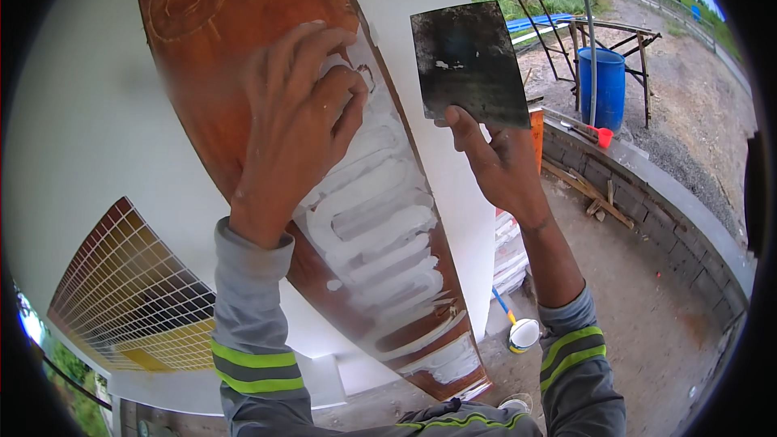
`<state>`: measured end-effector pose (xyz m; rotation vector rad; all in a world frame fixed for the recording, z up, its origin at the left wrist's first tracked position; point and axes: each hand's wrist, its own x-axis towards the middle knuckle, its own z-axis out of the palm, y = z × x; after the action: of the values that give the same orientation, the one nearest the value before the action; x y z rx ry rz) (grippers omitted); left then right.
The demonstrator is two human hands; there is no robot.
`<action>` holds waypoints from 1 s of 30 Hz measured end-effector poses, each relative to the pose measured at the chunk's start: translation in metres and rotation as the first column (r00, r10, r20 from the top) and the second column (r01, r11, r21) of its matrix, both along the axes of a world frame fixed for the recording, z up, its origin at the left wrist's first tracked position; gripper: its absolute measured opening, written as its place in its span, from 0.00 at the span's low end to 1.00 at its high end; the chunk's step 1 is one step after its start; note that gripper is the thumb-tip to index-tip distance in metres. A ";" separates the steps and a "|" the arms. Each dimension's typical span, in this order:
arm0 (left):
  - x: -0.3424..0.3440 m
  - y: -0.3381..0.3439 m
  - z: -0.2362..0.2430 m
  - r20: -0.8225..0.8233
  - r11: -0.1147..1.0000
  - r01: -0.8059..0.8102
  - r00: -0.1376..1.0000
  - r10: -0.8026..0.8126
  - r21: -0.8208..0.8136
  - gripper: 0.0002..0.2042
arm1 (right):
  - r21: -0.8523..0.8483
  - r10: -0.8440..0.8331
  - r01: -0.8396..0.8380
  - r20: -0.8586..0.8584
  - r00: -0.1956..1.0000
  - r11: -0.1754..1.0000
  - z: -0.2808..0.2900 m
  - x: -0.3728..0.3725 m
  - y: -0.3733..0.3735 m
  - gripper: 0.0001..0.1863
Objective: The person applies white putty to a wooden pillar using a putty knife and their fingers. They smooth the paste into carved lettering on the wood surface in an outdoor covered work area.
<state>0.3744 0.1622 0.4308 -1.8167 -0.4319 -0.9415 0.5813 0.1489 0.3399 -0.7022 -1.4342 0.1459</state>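
Note:
A long reddish-brown wooden board (182, 89) stands in front of me, tapering toward the bottom. Wavy white filler strokes (364, 218) cover its right side, and pale scratched lines mark its top. My left hand (295, 125) is over the board's upper part, fingers curled and thumb bent toward them. Whatever is between those fingertips, if anything, is too small to make out. To the right of the board, my right hand (506, 162) grips the lower edge of a flat black square plate (469, 61), thumb on its near face. Small whitish smears show on the plate.
A white wall (89, 137) stands behind the board, with a grid-patterned panel (146, 291) at lower left. A white bucket (524, 334) sits on the concrete floor. Wood scraps (595, 194) lie along a low block wall (647, 194); beyond it stands a blue barrel (601, 89).

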 end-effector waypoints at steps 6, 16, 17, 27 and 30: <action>-0.004 -0.003 0.013 -0.006 0.998 0.004 1.000 -0.004 -0.055 0.04 | 0.162 0.036 -0.027 -0.054 0.998 0.986 0.002 -0.009 0.015 0.11; -0.007 -0.007 0.017 -0.046 0.992 -0.014 0.999 0.008 -0.127 0.04 | 0.098 -0.012 0.018 -0.055 0.998 0.995 0.006 0.008 0.022 0.13; -0.006 -0.004 0.017 -0.042 0.993 -0.001 0.999 -0.004 -0.121 0.03 | 0.224 0.057 -0.044 -0.052 0.997 0.974 0.007 0.008 0.028 0.12; -0.010 0.015 0.029 -0.036 0.991 0.038 0.998 -0.043 -0.124 0.09 | 0.376 0.031 -0.158 0.323 0.946 0.913 0.040 0.010 0.053 0.12; -0.012 0.017 0.031 -0.042 0.990 0.015 0.999 -0.021 -0.138 0.08 | 0.384 0.011 -0.185 0.414 0.910 0.905 0.050 0.011 0.057 0.12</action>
<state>0.3626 0.1792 0.4616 -1.9649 -0.4638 -0.9010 0.5928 0.2063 0.3902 -0.3089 -1.8267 -0.2395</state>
